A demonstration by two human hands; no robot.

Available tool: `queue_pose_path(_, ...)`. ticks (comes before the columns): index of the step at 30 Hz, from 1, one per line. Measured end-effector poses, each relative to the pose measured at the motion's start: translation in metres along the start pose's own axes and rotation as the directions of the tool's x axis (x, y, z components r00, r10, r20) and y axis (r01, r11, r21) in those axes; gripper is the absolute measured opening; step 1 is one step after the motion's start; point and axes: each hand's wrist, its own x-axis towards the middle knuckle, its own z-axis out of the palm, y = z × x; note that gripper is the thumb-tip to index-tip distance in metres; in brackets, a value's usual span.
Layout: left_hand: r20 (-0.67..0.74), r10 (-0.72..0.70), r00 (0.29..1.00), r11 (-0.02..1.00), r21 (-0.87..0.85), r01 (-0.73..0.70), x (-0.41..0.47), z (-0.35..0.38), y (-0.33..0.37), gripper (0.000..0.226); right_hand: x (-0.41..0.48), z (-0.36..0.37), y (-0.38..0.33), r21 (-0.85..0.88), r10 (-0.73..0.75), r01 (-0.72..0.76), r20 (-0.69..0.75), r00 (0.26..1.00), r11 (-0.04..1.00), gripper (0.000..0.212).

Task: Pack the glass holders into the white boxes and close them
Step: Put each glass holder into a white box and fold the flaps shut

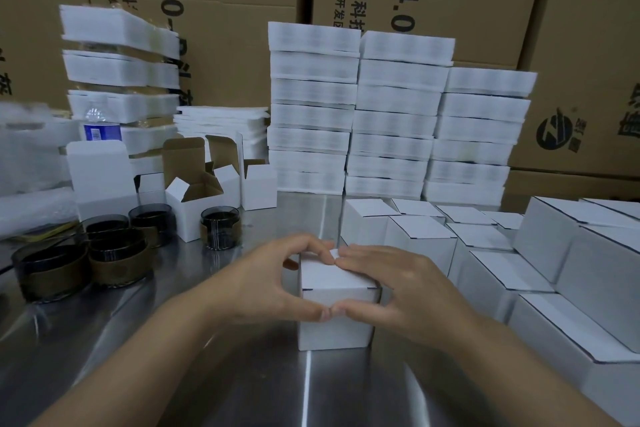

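Centrally, the left hand (273, 282) and right hand (394, 284) both grip the closed white box (334, 279) on the surface (311, 388), thumbs meeting at its near edge, glass holders (220, 227) standing left of it.

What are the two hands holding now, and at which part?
One white box: the left hand and the right hand clasp its top, fingers on the lid's far edge, thumbs meeting on the front face.

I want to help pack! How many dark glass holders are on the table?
5 glass holders: one beside the open box, one left of that box, three clustered farther left. More may be hidden.
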Motion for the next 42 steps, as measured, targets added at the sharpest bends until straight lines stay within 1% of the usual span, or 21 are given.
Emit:
queue_pose_path(2, 0.005, 0.021, 1.000, 0.999, -0.026, -0.021, 0.000, 0.000, 0.001, 0.062, 0.001, -0.001, -0.002, 0.002, -0.021, 0.022, -0.065, 0.998, 1.000, 0.045)
queue_pose_path(4, 0.008, 0.044, 0.999, 0.998, -0.041, -0.044, 0.000, 0.001, 0.001, 0.066, 0.003, -0.004, -0.004, 0.045, 0.012, -0.007, -0.112, 0.994, 0.999, 0.040)
queue_pose_path(5, 0.010, 0.049, 0.999, 0.998, -0.038, -0.048, 0.000, 0.002, 0.001, 0.068, 0.003, -0.005, -0.005, 0.072, 0.040, -0.032, -0.112, 0.993, 0.997, 0.038)
queue_pose_path(7, 0.014, 0.051, 0.999, 0.998, -0.028, -0.051, 0.001, 0.002, 0.000, 0.074, 0.003, -0.004, -0.007, 0.160, 0.116, -0.104, -0.069, 0.991, 0.982, 0.033)
queue_pose_path(9, 0.012, 0.053, 0.999, 0.998, -0.023, -0.053, 0.001, 0.002, -0.002, 0.081, 0.002, -0.002, -0.009, 0.276, 0.187, -0.177, -0.008, 0.982, 0.945, 0.028)
queue_pose_path(12, 0.000, 0.033, 0.999, 0.999, -0.019, -0.033, 0.001, 0.001, -0.002, 0.092, 0.003, 0.001, -0.013, 0.477, 0.297, -0.296, 0.076, 0.952, 0.828, 0.027)
queue_pose_path(14, -0.008, 0.014, 1.000, 1.000, -0.010, -0.014, 0.001, 0.000, -0.001, 0.095, 0.004, 0.002, -0.014, 0.522, 0.329, -0.327, 0.092, 0.940, 0.788, 0.028)
queue_pose_path(18, -0.007, 0.013, 1.000, 1.000, -0.003, -0.013, 0.002, -0.001, -0.002, 0.097, 0.005, 0.002, -0.014, 0.516, 0.318, -0.331, 0.116, 0.941, 0.790, 0.027)
queue_pose_path(23, 0.008, 0.025, 1.000, 1.000, 0.006, -0.025, 0.005, 0.001, -0.005, 0.082, 0.004, 0.003, -0.012, 0.514, 0.288, -0.311, 0.127, 0.949, 0.799, 0.030)
queue_pose_path(25, 0.005, 0.018, 1.000, 1.000, 0.011, -0.018, 0.006, 0.001, -0.006, 0.083, 0.004, 0.004, -0.012, 0.501, 0.280, -0.298, 0.112, 0.953, 0.812, 0.030)
queue_pose_path(27, -0.005, 0.015, 1.000, 1.000, 0.007, -0.015, 0.007, 0.002, -0.007, 0.083, 0.003, 0.005, -0.012, 0.493, 0.278, -0.296, 0.110, 0.954, 0.818, 0.031)
queue_pose_path(30, -0.034, 0.021, 0.999, 1.000, -0.002, -0.021, 0.006, 0.005, -0.007, 0.078, 0.002, 0.005, -0.011, 0.491, 0.274, -0.293, 0.111, 0.955, 0.820, 0.033)
queue_pose_path(34, -0.064, 0.024, 0.998, 1.000, -0.004, -0.024, 0.006, 0.008, -0.008, 0.076, 0.001, 0.009, -0.011, 0.458, 0.244, -0.266, 0.108, 0.964, 0.848, 0.036)
queue_pose_path(37, -0.066, 0.011, 0.998, 1.000, -0.008, -0.012, 0.007, 0.009, -0.010, 0.076, 0.000, 0.010, -0.009, 0.445, 0.246, -0.283, 0.141, 0.959, 0.850, 0.041)
queue_pose_path(40, -0.055, -0.005, 0.998, 0.998, -0.065, 0.001, 0.006, 0.007, -0.009, 0.072, 0.001, 0.009, -0.009, 0.437, 0.250, -0.299, 0.167, 0.954, 0.848, 0.043)
queue_pose_path(42, -0.081, -0.038, 0.996, 0.982, -0.188, 0.022, 0.005, 0.008, -0.006, 0.057, 0.002, 0.010, -0.010, 0.413, 0.257, -0.315, 0.189, 0.948, 0.854, 0.043)
